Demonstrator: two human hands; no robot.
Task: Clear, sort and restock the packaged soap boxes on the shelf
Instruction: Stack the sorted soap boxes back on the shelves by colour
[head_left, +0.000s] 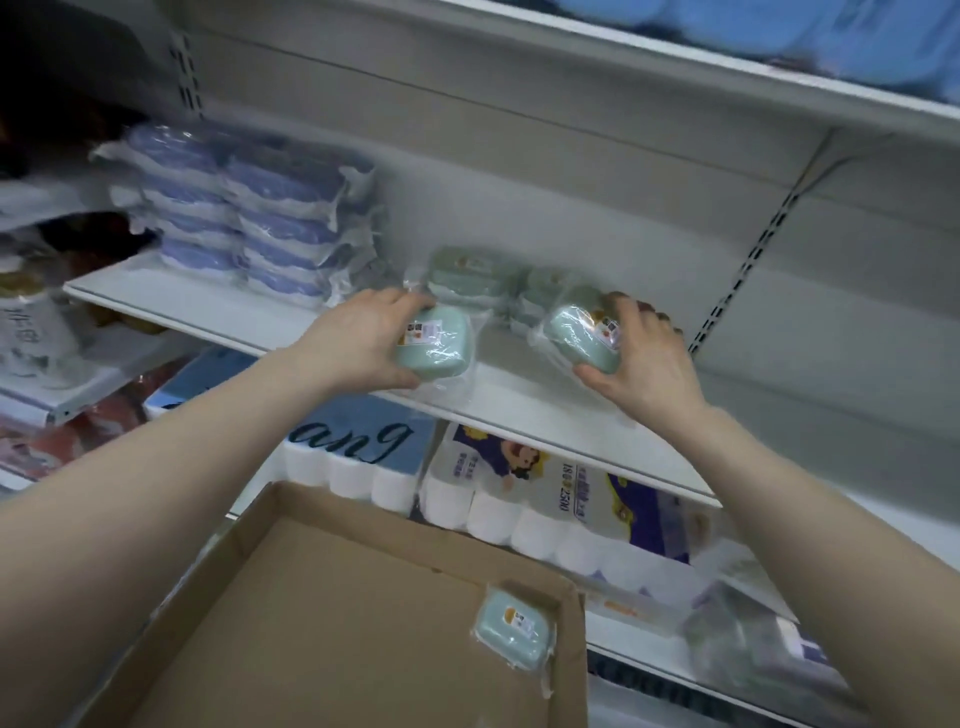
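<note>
1. White metal shop shelving fills the view, with slotted uprights on the back panel. The middle shelf (218, 306) carries the goods being handled.
2. Left hand (363, 343): the fingers curl over the far edge and the thumb sits under the near edge of a pale green soap box (439, 348). The box is sealed in clear film, label side up, and is held low over the front part of the shelf. Whether it touches the shelf cannot be told.
3. Right hand (644, 358): the fingers and thumb grip a second soap box (579, 332) of the same kind. It is tilted towards the viewer, to the right of the first and apart from it.
4. Green stack (467, 275): more wrapped soap boxes piled at the back of the shelf, just behind and between the two hands.
5. Blue packs (260, 218): two tall piles of film-wrapped blue items at the left end of the same shelf.
6. Cardboard box (311, 597): an open brown carton below the arms, in front of the shelving.
7. Loose soap box (514, 631): lies flat, label up, in the far right corner of the carton.
8. Toilet roll packs (519, 499): stored on the level beneath the shelf, behind the carton.
</note>
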